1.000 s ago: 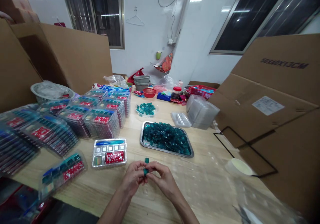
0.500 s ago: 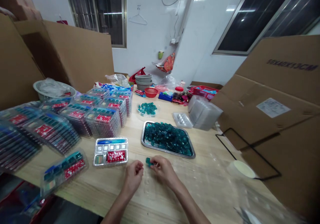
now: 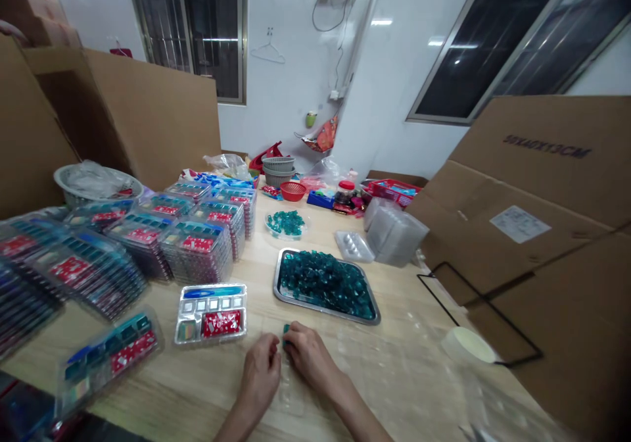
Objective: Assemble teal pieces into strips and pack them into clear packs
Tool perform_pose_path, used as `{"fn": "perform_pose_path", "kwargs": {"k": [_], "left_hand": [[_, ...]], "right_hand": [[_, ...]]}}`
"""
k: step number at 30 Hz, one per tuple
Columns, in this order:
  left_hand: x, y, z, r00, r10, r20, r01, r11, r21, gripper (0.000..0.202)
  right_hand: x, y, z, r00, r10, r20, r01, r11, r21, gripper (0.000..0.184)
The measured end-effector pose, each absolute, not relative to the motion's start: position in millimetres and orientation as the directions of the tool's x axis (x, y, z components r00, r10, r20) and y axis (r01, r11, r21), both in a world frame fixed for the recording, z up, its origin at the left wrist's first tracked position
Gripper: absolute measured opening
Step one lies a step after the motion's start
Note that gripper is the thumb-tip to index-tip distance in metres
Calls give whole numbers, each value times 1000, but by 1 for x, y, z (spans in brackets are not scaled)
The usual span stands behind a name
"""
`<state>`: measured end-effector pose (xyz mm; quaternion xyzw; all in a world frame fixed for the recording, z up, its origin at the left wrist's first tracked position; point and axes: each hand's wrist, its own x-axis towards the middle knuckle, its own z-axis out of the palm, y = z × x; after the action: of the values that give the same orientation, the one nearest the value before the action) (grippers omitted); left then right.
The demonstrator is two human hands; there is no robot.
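- Pinches a green piece in the fingertips of the right hand, just off the near rim of the metal tray; shows only a little green past the fingers, and cannot tell one piece from several in the grip.
- Has gone from two hands on the green a second ago to a right-hand hold alone; judged as one-handed fingertip work at this moment.
- Has closed the right fingers further over the green since half a second ago, leaving less of it in sight.
- Holds the left hand near the right, toward the near-left of the tray, with fingers curled and thumb close to the index; shows nothing in that grip, but cannot tell for sure.
- Has both hands low over a faint clear plastic strip, on the near side of the tray; cannot tell touching from hovering.
- Shows no change in the silver blister pack left of the tray, with blue pen, red packet and a row of square hollows without green.
- Shows heaped green pieces inside the tray, with no visible drop; shows more beyond it, in a clear dish.
- Has tipped the view upward, setting the tray lower in sight, without sign of a shift on the table.
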<state>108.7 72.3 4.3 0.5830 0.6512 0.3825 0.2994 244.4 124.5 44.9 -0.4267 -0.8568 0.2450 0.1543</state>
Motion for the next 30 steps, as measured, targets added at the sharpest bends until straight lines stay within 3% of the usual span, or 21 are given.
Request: {"fn": "perform_pose_path", "kwargs": {"k": [4, 10, 15, 20, 23, 25, 27, 29, 30], "left_hand": [[113, 69, 5, -77, 992, 97, 592, -33, 805, 38], [117, 68, 17, 21, 998, 66, 658, -63, 750, 44], [117, 73, 21, -10, 999, 32, 659, -18, 752, 40], [115, 82, 16, -99, 992, 82, 551, -14, 834, 31], [115, 89, 20, -200, 975, 92, 337, -19, 941, 22], [116, 94, 28, -227, 973, 46, 123, -19, 992, 26], [116, 98, 36, -187, 982, -19, -54, 9, 998, 30], [115, 99, 42, -123, 990, -72, -168, 51, 984, 28], [115, 99, 44, -95, 991, -91, -215, 68, 974, 25]], "right_hand": [[254, 143, 48, -534, 843, 71, 650, 463, -603, 18], [253, 201, 57, -459, 882, 101, 837, 468, -284, 31], [245, 223, 49, -465, 884, 44, 846, 458, -273, 32], [254, 217, 50, -425, 903, 59, 796, 404, -451, 25], [260, 202, 54, -450, 893, -2, 710, 357, -607, 13], [261, 188, 55, -487, 869, -86, 535, 219, -816, 14], [261, 175, 56, -526, 834, -164, 228, -48, -972, 24], [260, 163, 57, -553, 802, -224, -15, -278, -960, 33], [260, 159, 57, -560, 790, -248, -53, -333, -941, 35]]}}
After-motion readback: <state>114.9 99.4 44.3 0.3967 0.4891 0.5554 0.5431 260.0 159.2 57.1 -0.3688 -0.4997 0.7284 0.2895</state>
